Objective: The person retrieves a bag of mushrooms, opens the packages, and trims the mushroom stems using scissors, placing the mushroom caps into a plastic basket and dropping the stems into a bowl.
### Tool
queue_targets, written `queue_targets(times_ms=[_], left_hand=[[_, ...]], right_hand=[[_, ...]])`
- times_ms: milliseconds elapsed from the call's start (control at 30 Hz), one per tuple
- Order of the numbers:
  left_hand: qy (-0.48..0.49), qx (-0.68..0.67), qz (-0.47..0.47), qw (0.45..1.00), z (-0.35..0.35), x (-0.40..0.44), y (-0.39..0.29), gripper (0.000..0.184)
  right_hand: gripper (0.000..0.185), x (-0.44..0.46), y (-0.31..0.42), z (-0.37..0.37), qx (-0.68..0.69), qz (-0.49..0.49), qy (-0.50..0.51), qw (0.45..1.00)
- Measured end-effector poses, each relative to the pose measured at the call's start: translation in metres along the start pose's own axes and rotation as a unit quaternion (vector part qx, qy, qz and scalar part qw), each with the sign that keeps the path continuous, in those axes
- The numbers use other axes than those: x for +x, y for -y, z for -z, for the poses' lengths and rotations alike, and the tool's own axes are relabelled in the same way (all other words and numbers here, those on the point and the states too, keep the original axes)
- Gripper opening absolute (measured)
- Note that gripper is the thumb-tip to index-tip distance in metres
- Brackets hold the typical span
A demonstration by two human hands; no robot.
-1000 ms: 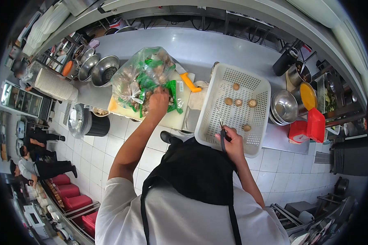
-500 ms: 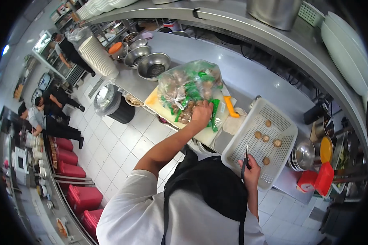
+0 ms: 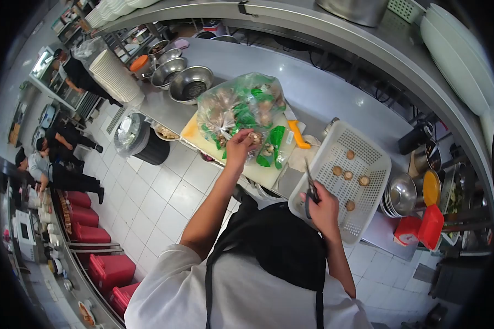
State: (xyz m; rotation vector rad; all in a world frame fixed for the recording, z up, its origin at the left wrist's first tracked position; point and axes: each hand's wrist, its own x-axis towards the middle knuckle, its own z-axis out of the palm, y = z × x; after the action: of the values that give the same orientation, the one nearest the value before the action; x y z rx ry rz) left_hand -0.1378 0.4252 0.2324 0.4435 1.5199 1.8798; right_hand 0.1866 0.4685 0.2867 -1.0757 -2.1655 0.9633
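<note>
My left hand (image 3: 241,146) pinches a mushroom (image 3: 254,137) just in front of a clear and green plastic bag (image 3: 241,104) full of mushrooms. The bag rests on a pale cutting board (image 3: 193,131). My right hand (image 3: 323,207) grips black-handled scissors (image 3: 312,190), blades pointing up and away, over the near left edge of a white perforated basket (image 3: 362,143). Several mushrooms (image 3: 350,175) lie spread on the basket's bottom. Between board and basket are an orange-handled tool (image 3: 298,135) and a beige cloth (image 3: 300,158).
Metal bowls (image 3: 191,85) stand at the back left, and stacked bowls (image 3: 402,194) right of the basket beside a red scale (image 3: 407,230). A lined black bin (image 3: 152,147) is on the floor at left. Several people (image 3: 77,74) stand farther left. A shelf (image 3: 313,24) runs overhead.
My left hand has come out of the bag's mushrooms and now holds one. The scissors in my right hand have shifted to the basket's left edge. The camera view has turned.
</note>
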Motion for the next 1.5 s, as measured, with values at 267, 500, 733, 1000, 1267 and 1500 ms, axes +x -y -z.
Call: queue_targets(times_ms=[267, 500, 733, 1000, 1267, 1500], left_hand=[[0.066, -0.075, 0.057, 0.993, -0.029, -0.046, -0.029, 0.031], [0.057, 0.0, 0.0, 0.998, -0.034, -0.055, -0.026, 0.028], [0.074, 0.029, 0.022, 0.997, -0.041, -0.057, -0.02, 0.025], [0.062, 0.05, 0.041, 0.996, -0.029, -0.042, -0.001, 0.026], [0.041, 0.102, -0.013, 0.994, -0.007, 0.0, 0.037, 0.018], [-0.076, 0.256, -0.019, 0.964, -0.019, 0.022, 0.05, 0.022]], right_hand=[[0.048, 0.048, 0.045, -0.024, -0.153, 0.174, 0.033, 0.972], [0.05, 0.051, 0.05, -0.018, -0.252, 0.196, 0.079, 0.944], [0.051, 0.052, 0.038, -0.018, -0.278, 0.218, 0.1, 0.93], [0.038, 0.063, 0.031, -0.036, -0.252, 0.211, 0.127, 0.936], [0.034, 0.097, 0.016, -0.085, -0.077, 0.109, 0.201, 0.971], [0.027, 0.099, 0.013, -0.104, 0.362, -0.206, 0.29, 0.862]])
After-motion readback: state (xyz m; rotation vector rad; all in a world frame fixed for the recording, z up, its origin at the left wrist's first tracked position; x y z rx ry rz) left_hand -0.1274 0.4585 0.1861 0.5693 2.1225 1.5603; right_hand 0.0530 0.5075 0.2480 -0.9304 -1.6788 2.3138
